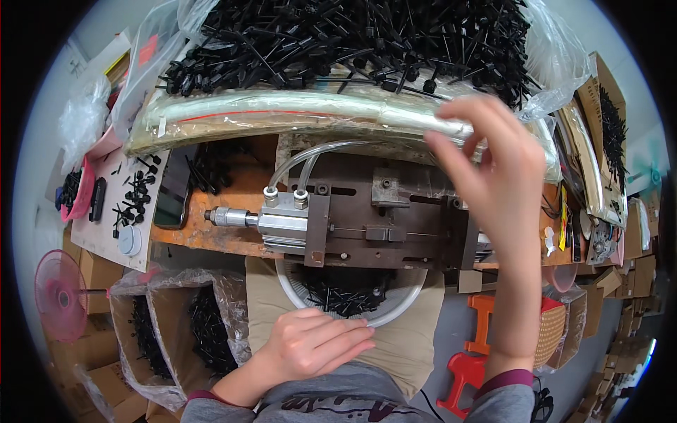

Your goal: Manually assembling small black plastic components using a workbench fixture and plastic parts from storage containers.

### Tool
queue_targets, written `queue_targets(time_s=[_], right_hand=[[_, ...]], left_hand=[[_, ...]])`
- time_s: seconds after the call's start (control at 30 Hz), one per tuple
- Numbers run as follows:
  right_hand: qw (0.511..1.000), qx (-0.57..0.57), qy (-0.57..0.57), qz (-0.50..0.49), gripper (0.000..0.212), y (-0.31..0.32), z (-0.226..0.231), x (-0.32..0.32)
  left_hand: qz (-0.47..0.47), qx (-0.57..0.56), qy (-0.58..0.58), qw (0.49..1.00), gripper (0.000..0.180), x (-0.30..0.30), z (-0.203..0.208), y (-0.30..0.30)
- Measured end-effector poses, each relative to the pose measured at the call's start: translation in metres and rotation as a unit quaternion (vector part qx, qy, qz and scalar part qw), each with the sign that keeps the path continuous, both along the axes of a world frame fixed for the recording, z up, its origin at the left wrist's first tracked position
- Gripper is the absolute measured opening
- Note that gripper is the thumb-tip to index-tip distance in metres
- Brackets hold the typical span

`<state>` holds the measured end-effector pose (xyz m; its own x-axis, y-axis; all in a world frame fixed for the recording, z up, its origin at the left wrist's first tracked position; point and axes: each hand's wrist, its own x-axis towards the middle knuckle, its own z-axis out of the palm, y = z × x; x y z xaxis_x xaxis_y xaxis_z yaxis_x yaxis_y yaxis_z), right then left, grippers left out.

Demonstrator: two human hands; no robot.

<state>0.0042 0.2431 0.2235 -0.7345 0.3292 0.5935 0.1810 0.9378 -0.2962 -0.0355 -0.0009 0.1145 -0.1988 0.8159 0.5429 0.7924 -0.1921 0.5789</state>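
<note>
My left hand (pixel 316 343) lies with its fingers stretched out at the near rim of a white round basket (pixel 395 316) on my lap. Small black plastic parts with thin stems (pixel 345 289) fill the basket's bottom. Above the right end of a metal fixture, my right hand (pixel 497 151) is raised, thumb and fingers curved apart, with nothing visible between them. The fixture has a dark steel base (pixel 352 176), a silver pneumatic cylinder (pixel 285 224) at its left and a small steel block (pixel 385 233) on a thin rod in the middle. My right hand and forearm hide part of its right side.
A large heap of black stemmed parts (pixel 352 42) lies behind a plastic-wrapped ledge (pixel 282 113). Clear air hoses (pixel 310 151) arch over the cylinder. On the left are a phone (pixel 173 201), a pink fan (pixel 60 296) and lined boxes of parts (pixel 211 331). A red stool (pixel 462 381) stands right.
</note>
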Motion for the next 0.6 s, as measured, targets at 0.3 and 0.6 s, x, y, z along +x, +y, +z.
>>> queue_targets(time_s=[0.3,0.6], right_hand=[[0.954,0.244,-0.173,0.004,0.040,0.067,0.001,-0.085],[0.947,0.242,-0.191,0.090,0.018,0.070,0.006,-0.076]], left_hand=[[-0.001,0.000,0.012,1.000,0.015,0.000,-0.003,-0.002],[0.003,0.025,0.014,1.000,0.015,-0.002,-0.009,-0.006]])
